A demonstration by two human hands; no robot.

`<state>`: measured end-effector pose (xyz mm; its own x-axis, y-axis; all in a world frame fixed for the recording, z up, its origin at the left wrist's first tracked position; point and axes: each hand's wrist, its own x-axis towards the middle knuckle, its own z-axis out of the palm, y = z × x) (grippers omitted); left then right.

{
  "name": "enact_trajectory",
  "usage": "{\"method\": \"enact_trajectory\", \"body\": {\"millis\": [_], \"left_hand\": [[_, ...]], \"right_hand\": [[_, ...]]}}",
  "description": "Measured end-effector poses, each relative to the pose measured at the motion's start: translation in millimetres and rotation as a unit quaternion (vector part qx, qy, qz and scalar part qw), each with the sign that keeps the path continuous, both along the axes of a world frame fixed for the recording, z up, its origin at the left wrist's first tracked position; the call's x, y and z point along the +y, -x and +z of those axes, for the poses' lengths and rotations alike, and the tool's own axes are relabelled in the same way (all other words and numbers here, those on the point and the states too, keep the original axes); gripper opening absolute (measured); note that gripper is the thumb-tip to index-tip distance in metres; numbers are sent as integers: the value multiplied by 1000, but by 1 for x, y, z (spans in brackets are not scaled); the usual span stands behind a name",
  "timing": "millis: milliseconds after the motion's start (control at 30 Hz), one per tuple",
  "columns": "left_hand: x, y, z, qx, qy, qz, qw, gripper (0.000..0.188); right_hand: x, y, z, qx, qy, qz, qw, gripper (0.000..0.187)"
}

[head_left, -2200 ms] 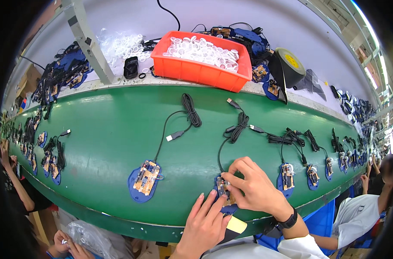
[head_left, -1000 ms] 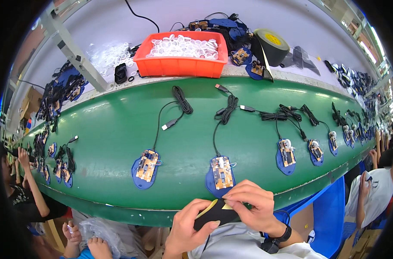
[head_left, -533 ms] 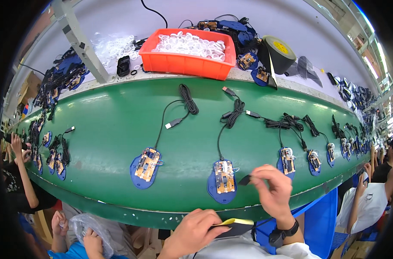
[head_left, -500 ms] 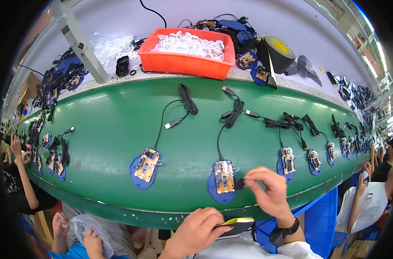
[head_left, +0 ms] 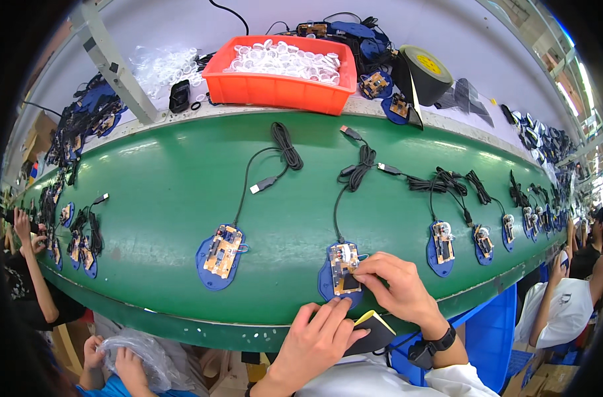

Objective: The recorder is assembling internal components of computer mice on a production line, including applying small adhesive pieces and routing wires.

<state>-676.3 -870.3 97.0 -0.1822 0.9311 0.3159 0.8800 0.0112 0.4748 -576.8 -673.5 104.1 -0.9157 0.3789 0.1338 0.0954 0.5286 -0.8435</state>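
Note:
A blue mouse base with a tan circuit board (head_left: 341, 258) lies in front of me on the green belt, its bundled black USB cable (head_left: 360, 169) running away from it. My right hand (head_left: 397, 288) is closed in a pinch on a small black tape piece (head_left: 350, 283), which rests against the board's lower part. Under my left hand's (head_left: 318, 341) closed fingers is a folded black sheet with a yellow backing (head_left: 374, 331). The left fingertips touch the near end of the base. A dark watch (head_left: 430, 349) is strapped round my right wrist.
To the left lies another mouse base (head_left: 221, 258); several more line the belt (head_left: 149, 225) to the right. Beyond it stand an orange bin (head_left: 275, 91) of clear plastic rings and a black tape roll (head_left: 424, 73). Co-workers' hands (head_left: 129, 364) show at both sides.
My right hand has moved left and brought the black tape piece onto the board. My left hand has shifted up and right, with the sheet, to the base's near edge.

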Motion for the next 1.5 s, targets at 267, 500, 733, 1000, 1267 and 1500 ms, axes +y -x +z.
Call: {"method": "enact_trajectory", "body": {"millis": [267,500,733,1000,1267,1500], "left_hand": [[7,2,6,4,18,-9,1000,37],[14,2,7,23,50,-9,998,36],[15,1,-2,2,39,-17,999,37],[14,3,-5,-35,45,-36,998,35],[17,1,-13,-60,34,-37,997,35],[17,-5,-10,-58,38,-5,998,32]], "right_hand": [[1,-2,-1,-3,-34,7,999,15],[-1,1,4,8,-92,-3,996,18],[-5,-5,-6,-27,-152,-81,985,19],[-6,0,-13,-76,-79,-144,983,94],[-6,0,-27,-67,-39,-190,979,86],[-4,-10,-9,-100,-93,-101,985,93]]}}
